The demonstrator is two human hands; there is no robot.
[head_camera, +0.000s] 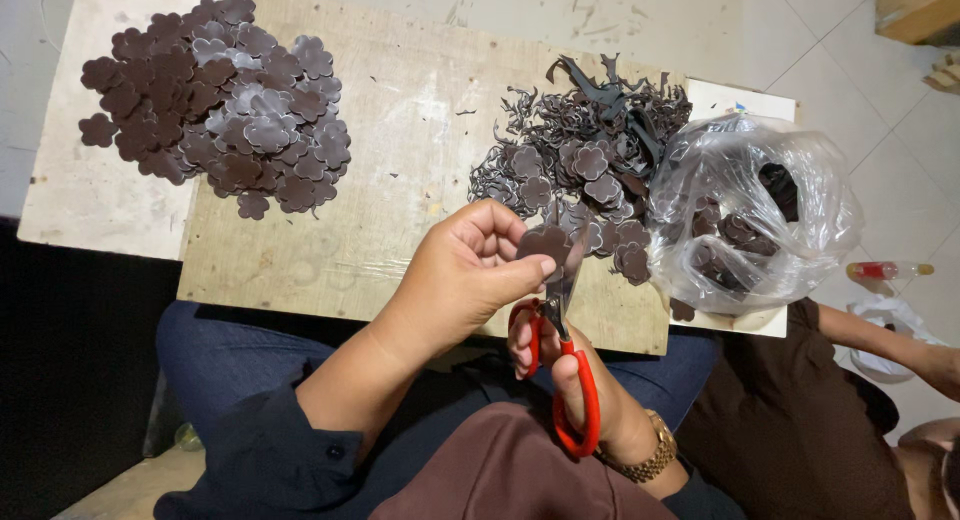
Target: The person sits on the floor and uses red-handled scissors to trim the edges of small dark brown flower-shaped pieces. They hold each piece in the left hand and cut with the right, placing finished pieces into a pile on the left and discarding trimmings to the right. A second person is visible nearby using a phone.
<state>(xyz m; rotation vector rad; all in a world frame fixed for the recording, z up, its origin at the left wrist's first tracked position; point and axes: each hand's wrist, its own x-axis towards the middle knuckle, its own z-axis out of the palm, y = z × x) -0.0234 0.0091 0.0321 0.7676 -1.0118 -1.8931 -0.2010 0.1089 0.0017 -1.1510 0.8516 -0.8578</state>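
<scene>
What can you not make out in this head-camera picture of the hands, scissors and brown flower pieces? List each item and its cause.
- Scissors blades: head view, mostly covered by the left hand and the flower piece.
- Right hand fingers: mostly hidden under the red handles.
- Plastic bag contents: blurred by crinkled, glaring film.
- Lower layers of the flower pile: buried under top pieces.

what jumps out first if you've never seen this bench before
Dead centre, the red-handled scissors in the right hand bite into a dark brown flower-shaped piece pinched by the left hand. At far left on the wooden board lies a big heap of finished brown flowers. To the right sit a tangle of offcuts and a clear plastic bag.
</scene>
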